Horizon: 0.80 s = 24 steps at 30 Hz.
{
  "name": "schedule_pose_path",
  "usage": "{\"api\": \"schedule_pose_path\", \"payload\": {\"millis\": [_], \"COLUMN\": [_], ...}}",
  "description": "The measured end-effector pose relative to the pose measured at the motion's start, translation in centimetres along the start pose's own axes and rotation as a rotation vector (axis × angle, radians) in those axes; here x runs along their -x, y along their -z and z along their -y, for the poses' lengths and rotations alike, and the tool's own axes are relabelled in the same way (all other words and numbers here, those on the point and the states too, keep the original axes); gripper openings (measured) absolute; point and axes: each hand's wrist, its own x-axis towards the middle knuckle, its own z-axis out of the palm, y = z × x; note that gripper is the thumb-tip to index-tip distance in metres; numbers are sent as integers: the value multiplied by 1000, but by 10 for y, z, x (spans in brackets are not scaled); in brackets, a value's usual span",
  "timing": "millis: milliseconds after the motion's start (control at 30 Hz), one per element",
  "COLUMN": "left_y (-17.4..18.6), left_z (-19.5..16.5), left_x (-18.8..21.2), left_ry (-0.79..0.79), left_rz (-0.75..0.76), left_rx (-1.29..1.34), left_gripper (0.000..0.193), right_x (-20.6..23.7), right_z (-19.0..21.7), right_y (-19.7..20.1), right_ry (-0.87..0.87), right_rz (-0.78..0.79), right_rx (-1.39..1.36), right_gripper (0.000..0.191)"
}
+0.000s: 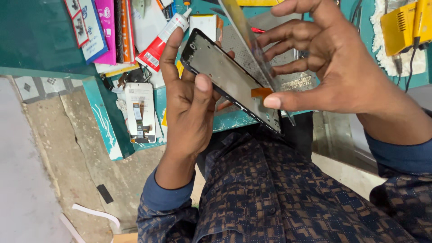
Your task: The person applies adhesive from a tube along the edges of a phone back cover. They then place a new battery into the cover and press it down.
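Note:
My left hand (186, 105) grips a dark phone display panel (225, 74), thumb pressed on its near edge and index finger along the far side. The panel tilts from upper left to lower right above my lap. My right hand (330, 67) holds a thin clear film (249, 40) lifted off the panel; its thumb tip rests beside an orange pull tab (261, 92) at the panel's lower end, and the other fingers are spread above.
A teal workbench (45, 40) holds a red-and-white glue tube (164, 38), coloured packets (101, 29), another display panel with a flex cable (141, 112) and a yellow device (405, 24) at the right. A cracked concrete floor (58, 157) lies below left.

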Motion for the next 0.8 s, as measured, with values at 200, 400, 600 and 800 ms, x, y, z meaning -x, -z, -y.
{"api": "schedule_pose_path", "payload": {"millis": [200,400,600,800], "left_y": [-2,-3,-2,-9], "left_z": [-1,0,1,-6], "left_x": [1,1,0,-3], "left_ry": [19,54,25,125], "left_rz": [2,-30,-12,-82], "left_rx": [0,-1,-31,38], "left_gripper": [79,87,81,89], "right_x": [0,2,2,2], "right_z": [-8,-11,-13,-17], "right_y": [-3,-4,-4,-4], "right_ry": [-10,3,-26,-25], "right_rz": [-2,-14,-17,-15], "right_rx": [-44,-83,-120,-135], "right_gripper": [92,92,91,88]}}
